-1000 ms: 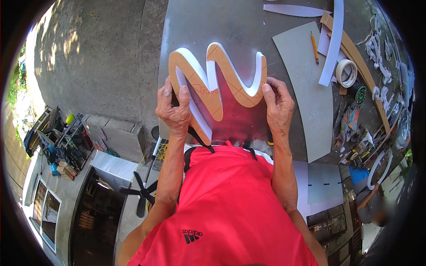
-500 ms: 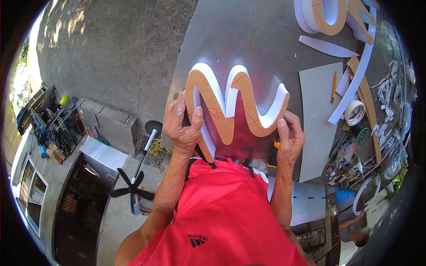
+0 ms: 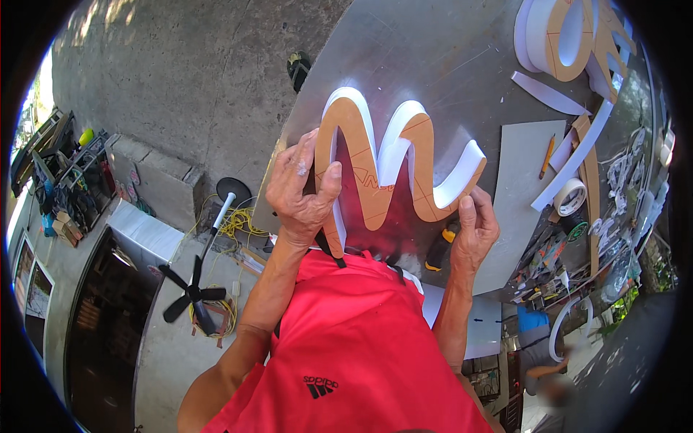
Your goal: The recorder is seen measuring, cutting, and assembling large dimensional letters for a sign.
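Note:
A wavy, m-shaped sign letter (image 3: pixel 424 166) has a brown face with red marker lines and tall white side walls. My left hand (image 3: pixel 303 189) grips its left stroke, the thumb on the inner side and the fingers along the outer side. At the right tail, my right hand (image 3: pixel 475 229) pinches the lower curve, thumb toward me and its other fingers partly hidden. Under the letter is the grey tabletop (image 3: pixel 390 54), reflecting my red shirt. A yellow-and-black tool (image 3: pixel 439 249) lies just left of my right wrist.
Right of the letter lie a grey sheet (image 3: pixel 516 195), a pencil (image 3: pixel 547 156), a tape roll (image 3: pixel 572 196), white strips and scraps. More brown-and-white letters (image 3: pixel 567 36) stand at the far right. Left of the table is a black-bladed fan (image 3: pixel 192 294). Another person (image 3: pixel 538 357) is at lower right.
The view has shifted, so the table and letters sit farther right. The letter appears slightly turned, still between both hands. More of the yellow-and-black tool shows, and a dark shoe appears beyond the table edge.

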`<action>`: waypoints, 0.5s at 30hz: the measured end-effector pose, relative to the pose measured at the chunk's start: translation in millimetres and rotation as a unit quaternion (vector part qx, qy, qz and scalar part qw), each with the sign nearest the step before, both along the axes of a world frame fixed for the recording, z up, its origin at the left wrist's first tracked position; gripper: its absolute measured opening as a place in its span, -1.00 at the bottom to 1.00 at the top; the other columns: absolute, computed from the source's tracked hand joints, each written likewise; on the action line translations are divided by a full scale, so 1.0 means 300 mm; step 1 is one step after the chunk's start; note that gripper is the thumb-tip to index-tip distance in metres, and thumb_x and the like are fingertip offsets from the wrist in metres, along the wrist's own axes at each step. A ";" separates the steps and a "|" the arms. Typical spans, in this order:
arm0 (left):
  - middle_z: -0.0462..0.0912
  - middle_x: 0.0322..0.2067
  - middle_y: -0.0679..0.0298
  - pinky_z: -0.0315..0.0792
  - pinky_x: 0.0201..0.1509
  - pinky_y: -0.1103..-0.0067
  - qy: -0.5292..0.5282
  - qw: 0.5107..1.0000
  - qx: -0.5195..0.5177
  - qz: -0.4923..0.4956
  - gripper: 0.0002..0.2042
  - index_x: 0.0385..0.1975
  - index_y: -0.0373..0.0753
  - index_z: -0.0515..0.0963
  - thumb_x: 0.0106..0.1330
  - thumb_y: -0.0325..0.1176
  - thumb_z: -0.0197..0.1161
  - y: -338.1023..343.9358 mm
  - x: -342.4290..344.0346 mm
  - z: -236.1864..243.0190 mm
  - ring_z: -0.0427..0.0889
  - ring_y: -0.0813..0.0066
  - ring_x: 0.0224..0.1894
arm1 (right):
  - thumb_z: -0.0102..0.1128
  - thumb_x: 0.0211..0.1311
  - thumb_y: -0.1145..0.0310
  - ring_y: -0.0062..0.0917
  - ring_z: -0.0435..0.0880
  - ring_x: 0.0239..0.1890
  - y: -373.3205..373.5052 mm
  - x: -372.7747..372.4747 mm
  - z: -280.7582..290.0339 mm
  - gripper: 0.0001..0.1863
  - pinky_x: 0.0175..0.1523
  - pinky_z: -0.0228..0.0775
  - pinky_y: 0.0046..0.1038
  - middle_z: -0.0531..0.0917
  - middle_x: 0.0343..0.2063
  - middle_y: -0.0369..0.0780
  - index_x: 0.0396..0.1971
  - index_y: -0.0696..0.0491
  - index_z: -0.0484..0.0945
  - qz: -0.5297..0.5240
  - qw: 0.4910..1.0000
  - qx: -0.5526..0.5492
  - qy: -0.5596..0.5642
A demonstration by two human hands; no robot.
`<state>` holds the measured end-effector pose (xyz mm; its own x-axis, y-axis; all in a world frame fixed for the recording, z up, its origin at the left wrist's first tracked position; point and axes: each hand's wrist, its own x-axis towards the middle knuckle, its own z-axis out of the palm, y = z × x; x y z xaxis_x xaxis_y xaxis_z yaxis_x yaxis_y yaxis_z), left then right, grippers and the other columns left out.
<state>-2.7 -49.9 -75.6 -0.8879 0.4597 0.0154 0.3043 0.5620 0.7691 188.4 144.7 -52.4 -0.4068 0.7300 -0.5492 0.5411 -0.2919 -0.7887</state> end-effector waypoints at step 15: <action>0.75 -0.15 0.19 0.54 -0.22 0.63 0.052 0.999 0.010 -0.002 -0.66 0.09 -0.38 0.66 0.36 -0.39 0.42 -0.011 0.011 -0.036 0.67 0.60 -0.29 | 0.38 0.38 0.32 -0.63 0.60 -0.15 -0.005 -0.017 -0.013 -0.73 -0.02 0.45 -0.55 0.70 -0.12 -0.23 -0.09 0.21 0.73 -0.025 0.997 0.021 0.063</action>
<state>0.7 -53.1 -86.5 -0.8792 0.4620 0.1163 0.3854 0.5461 0.7438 183.4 143.2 -56.1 -0.4323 0.7725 -0.4651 0.4230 -0.2817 -0.8612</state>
